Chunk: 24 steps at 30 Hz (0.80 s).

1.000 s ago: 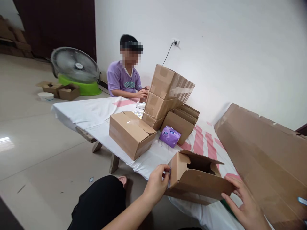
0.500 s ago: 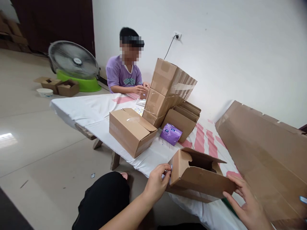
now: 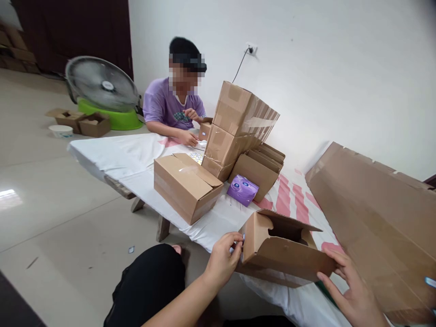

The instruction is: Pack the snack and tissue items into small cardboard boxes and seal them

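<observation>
An open cardboard box (image 3: 282, 259) with raised flaps sits at the table's near edge, its inside dark. My left hand (image 3: 223, 259) is at the box's left end, fingers curled in a pinch. A small blue-and-white sticker (image 3: 243, 238) shows at its fingertips, against the cardboard. My right hand (image 3: 347, 281) grips the right end, with fingers on the corner and thumb on the near side. Beyond the box lies a purple pack (image 3: 243, 190) with blue round marks. A closed cardboard box (image 3: 185, 181) rests to its left.
Taped boxes (image 3: 235, 122) are stacked mid-table, beside folded cardboard pieces (image 3: 254, 175). A large cardboard sheet (image 3: 374, 218) leans on the right. A person in a purple shirt (image 3: 163, 106) sits across, hands near a small box (image 3: 204, 131). A fan (image 3: 107, 86) stands on the floor.
Both my hands and the open box stay almost still. Across the table, the person's hands have moved apart, one raised near the chest and one lower on the table.
</observation>
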Available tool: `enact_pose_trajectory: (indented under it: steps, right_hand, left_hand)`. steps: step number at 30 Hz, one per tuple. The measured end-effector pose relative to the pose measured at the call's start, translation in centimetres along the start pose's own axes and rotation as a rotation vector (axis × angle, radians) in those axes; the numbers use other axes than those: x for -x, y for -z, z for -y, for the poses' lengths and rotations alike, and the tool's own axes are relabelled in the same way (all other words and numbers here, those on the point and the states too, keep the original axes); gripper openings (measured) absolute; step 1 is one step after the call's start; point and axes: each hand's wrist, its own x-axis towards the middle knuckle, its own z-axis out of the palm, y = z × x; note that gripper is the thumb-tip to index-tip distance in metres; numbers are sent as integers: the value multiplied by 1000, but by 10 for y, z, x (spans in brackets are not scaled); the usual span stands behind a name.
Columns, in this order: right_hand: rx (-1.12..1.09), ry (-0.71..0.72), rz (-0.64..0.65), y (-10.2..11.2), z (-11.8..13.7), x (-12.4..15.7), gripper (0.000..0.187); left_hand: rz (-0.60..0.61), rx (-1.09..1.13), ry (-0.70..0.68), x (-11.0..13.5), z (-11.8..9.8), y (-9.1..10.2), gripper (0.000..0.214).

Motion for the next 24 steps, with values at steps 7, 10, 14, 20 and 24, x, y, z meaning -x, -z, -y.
enact_pose_trajectory:
  steps: [7, 10, 14, 20, 24]
  right_hand:
    - [7, 23, -9, -1, 0, 1, 44]
    - [10, 26, -13, -1, 1, 0, 44]
    - [7, 10, -8, 0, 4, 0, 44]
    - [11, 28, -7, 1, 6, -1, 44]
    - [21, 39, 1, 2, 6, -1, 44]
  left_hand:
    - [12, 15, 14, -1, 0, -2, 16]
    - [10, 30, 28, 0, 1, -3, 15]
    - [6, 59, 67, 2, 2, -2, 13]
    - [29, 13, 14, 2, 1, 0, 13]
    - [11, -8, -10, 1, 4, -3, 16]
